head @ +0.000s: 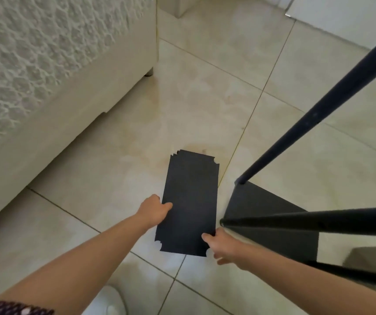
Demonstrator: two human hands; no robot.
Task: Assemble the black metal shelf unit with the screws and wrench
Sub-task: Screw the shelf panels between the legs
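We hold a stack of black shelf panels at lower centre of the frame, above the tiled floor. Its long edges run up the frame and its corners are notched. At the far end several panel edges show, slightly fanned. We cannot tell whether that end touches the floor.

Our left hand pinches the left long edge, thumb on top and fingers hidden beneath. Our right hand pinches the near right corner, thumb on the top face and fingers curled below the edge.

Just beside the stack's right edge stands the shelf frame. Its bottom panel lies low, and a black pole rises diagonally to the upper right. Another pole crosses close above our right wrist.

A white upholstered base fills the upper left. Open tile lies between it and the stack's left edge, and more beyond the far end. A white shoe sits at the bottom edge.
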